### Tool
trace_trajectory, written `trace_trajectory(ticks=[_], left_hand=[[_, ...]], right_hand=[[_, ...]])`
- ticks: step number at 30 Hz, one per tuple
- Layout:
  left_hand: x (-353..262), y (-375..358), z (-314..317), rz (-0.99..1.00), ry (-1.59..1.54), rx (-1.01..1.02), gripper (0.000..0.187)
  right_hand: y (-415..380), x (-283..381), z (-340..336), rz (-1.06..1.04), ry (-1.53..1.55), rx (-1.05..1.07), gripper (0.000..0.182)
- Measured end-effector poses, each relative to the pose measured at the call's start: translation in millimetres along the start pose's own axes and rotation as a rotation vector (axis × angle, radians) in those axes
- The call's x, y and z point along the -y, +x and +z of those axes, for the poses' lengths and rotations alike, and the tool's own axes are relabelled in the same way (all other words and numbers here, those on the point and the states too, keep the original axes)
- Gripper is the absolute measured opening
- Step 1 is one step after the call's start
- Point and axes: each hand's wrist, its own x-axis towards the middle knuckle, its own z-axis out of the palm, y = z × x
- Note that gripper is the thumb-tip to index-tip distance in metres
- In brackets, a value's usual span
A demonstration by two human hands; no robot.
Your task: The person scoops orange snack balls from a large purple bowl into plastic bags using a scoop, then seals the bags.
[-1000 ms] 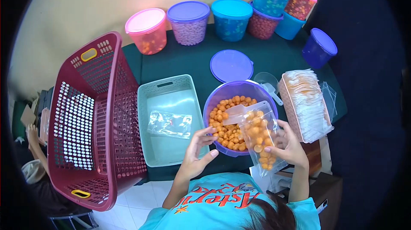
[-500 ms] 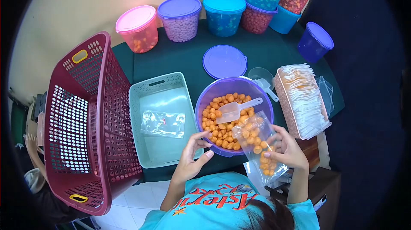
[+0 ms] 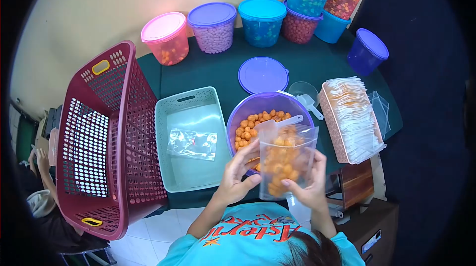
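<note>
Green table (image 3: 203, 75) | filled pouch (image 3: 281, 167) | in right grip (image 3: 312, 185), left grip (image 3: 236, 177) beside

Left forearm (image 3: 210, 212) and right forearm (image 3: 323, 220) reach forward, converging before the chest. Left hand (image 3: 237, 177): fingers loosely curved, spread away from the inward-pointing thumb. Right hand (image 3: 311, 184): closed in a grip, thumb in front, fingers curled behind.
</note>
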Motion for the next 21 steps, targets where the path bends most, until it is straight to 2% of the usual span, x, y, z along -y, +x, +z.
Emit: trace_trajectory(ticks=[2,3,6,7,8,10,11,13,18,20,21], left_hand=[[5.4,3.0,11.8,0.183,0.049,0.000,0.053],[2.8,-0.2,16.9,0.054,0.033,-0.071,0.046],[3.5,-5.2,19.1,-0.030,0.092,-0.076,0.039],[4.3,-5.7,20.5,-0.029,0.093,-0.073,0.039],[5.6,-6.2,22.4,0.019,0.101,-0.056,0.037],[6.6,-8.6,25.1,0.065,0.111,-0.044,0.035],[6.1,-9.5,25.9,0.111,0.071,-0.115,0.034],[2.2,-12.4,23.2,0.125,0.039,-0.238,0.027],[-10.7,-13.3,25.3,0.237,0.200,-0.268,0.013],[-8.4,-19.1,25.4,0.298,0.325,-0.287,0.012],[-8.3,-19.9,27.4,0.302,0.325,-0.288,0.012]], right_hand=[[-6.3,-12.9,15.3,-0.102,0.033,-0.015,0.073],[-6.1,-15.4,17.2,-0.166,0.050,0.046,0.070],[0.6,-4.5,12.3,-0.131,0.228,-0.001,0.066],[4.7,2.1,15.7,-0.155,0.277,-0.065,0.051],[5.5,4.7,15.8,-0.156,0.277,-0.068,0.051],[5.2,7.1,16.4,-0.068,0.218,-0.082,0.033],[5.4,7.7,19.5,-0.096,0.190,-0.114,0.021],[2.5,4.0,19.6,-0.096,0.182,-0.080,0.019],[-4.6,10.6,19.1,-0.119,0.266,-0.033,0.015],[-5.5,11.3,16.8,-0.263,0.029,-0.044,0.015],[-5.9,13.1,17.6,-0.267,0.028,-0.042,0.015]])
